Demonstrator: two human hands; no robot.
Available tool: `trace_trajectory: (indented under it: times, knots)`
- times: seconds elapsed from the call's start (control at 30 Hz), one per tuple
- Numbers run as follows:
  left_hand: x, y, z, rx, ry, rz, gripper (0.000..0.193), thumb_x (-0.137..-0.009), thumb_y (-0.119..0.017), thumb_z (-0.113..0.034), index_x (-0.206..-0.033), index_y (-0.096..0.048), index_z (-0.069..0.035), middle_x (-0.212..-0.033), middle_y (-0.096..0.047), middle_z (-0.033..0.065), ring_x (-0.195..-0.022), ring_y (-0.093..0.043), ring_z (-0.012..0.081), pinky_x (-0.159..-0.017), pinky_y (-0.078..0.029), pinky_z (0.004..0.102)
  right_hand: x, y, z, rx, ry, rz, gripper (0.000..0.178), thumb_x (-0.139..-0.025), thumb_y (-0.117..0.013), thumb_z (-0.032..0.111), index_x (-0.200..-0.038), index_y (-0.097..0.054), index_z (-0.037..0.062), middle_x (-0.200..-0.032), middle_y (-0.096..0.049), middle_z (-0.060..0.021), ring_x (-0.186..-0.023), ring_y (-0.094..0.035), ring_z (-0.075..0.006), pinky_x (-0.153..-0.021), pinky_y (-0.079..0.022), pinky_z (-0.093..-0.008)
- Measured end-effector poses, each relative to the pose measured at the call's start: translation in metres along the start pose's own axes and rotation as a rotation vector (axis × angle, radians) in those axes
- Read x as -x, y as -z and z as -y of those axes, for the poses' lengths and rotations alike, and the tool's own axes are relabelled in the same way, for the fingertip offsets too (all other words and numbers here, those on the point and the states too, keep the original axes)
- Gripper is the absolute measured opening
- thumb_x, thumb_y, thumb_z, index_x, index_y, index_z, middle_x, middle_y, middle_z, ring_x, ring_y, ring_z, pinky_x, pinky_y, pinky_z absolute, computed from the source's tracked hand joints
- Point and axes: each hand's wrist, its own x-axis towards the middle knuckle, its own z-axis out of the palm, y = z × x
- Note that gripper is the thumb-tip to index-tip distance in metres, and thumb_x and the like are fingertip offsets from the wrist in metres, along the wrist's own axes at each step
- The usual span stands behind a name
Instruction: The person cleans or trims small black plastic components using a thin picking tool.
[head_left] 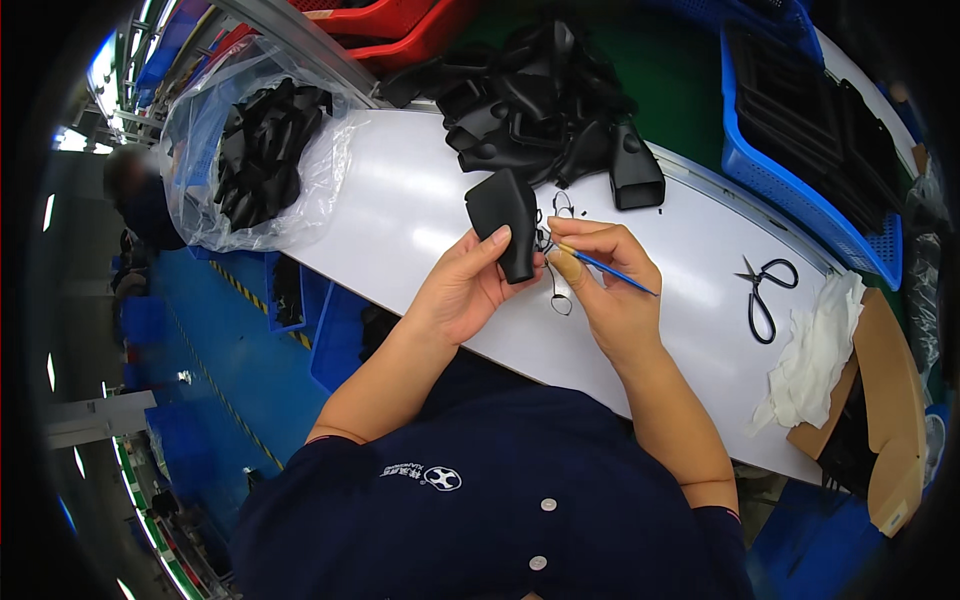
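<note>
My left hand [462, 290] is closed around a hollow black plastic duct piece [503, 208], its wide end tilted up and away from me. Between the fingers of my right hand [618, 295] is a slim blue-handled tool [622, 277]; its working tip is at the duct piece's right edge and too small to make out. Thin black loops like trimmed strips [562, 304] lie on the white table [390, 200] by my fingers. Past my hands, a heap of similar black duct pieces [530, 95] covers the table's far edge.
Black-handled scissors [768, 290] lie to the right, near white cloths [815, 350] and an opened cardboard box [895, 410]. A clear bag [185, 185] of black pieces stands at left. Blue crate [738, 150] with black parts sits far right; red crates [410, 40] at the back.
</note>
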Motion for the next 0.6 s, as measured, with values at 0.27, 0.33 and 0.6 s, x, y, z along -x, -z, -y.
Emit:
trace_trajectory:
  times: [0.27, 0.33, 0.6]
  knots:
    - [0.0048, -0.0037, -0.0006, 0.005, 0.000, 0.010, 0.027, -0.095, -0.064, -0.017, -0.115, -0.054, -0.001, -0.103, -0.065, 0.0097, -0.089, -0.066, 0.0155, -0.085, -0.056, 0.0315, 0.0085, -0.0067, -0.0020, -0.080, -0.016, 0.002, 0.015, -0.088, -0.069, -0.001, -0.102, -0.063, -0.0026, -0.115, -0.067, -0.0157, -0.099, -0.067, -0.0163, -0.089, -0.054, -0.0287]
    - [0.0053, -0.0038, -0.0016, 0.002, 0.013, 0.022, 0.028, -0.094, -0.065, -0.016, -0.115, -0.055, -0.001, -0.103, -0.065, 0.0098, -0.088, -0.065, 0.0154, -0.084, -0.056, 0.0312, 0.0082, -0.0063, -0.0035, -0.070, -0.001, -0.004, 0.015, -0.088, -0.069, -0.001, -0.102, -0.063, -0.0028, -0.115, -0.067, -0.0158, -0.099, -0.067, -0.0161, -0.089, -0.054, -0.0285]
    - [0.0045, -0.0013, -0.0015, 0.032, 0.032, 0.045, 0.028, -0.094, -0.065, -0.016, -0.115, -0.055, 0.000, -0.102, -0.065, 0.0101, -0.085, -0.064, 0.0154, -0.081, -0.056, 0.0314, 0.0067, -0.0053, -0.0053, -0.033, 0.030, -0.012, 0.014, -0.088, -0.069, 0.000, -0.101, -0.063, -0.0030, -0.114, -0.068, -0.0159, -0.096, -0.067, -0.0157, -0.087, -0.054, -0.0282]
